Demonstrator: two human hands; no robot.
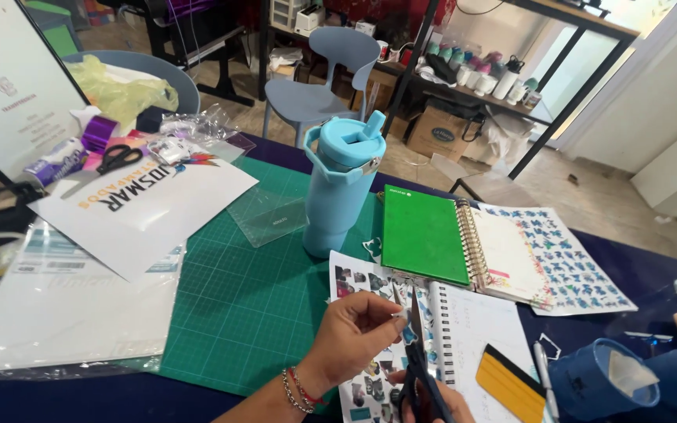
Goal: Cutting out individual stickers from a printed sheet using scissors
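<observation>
Black scissors in right grip — left grip pinching a small sticker.

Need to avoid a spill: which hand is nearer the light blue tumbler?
Left. The left hand is just below the light blue tumbler, over the sticker sheet; the right hand, holding scissors, sits lower.

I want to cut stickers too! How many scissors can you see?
2. One pair of scissors is in the person's right hand, cutting a small piece that the left hand pinches. Black-handled scissors lie at the table's far left. Clutter there may hide more.
</observation>
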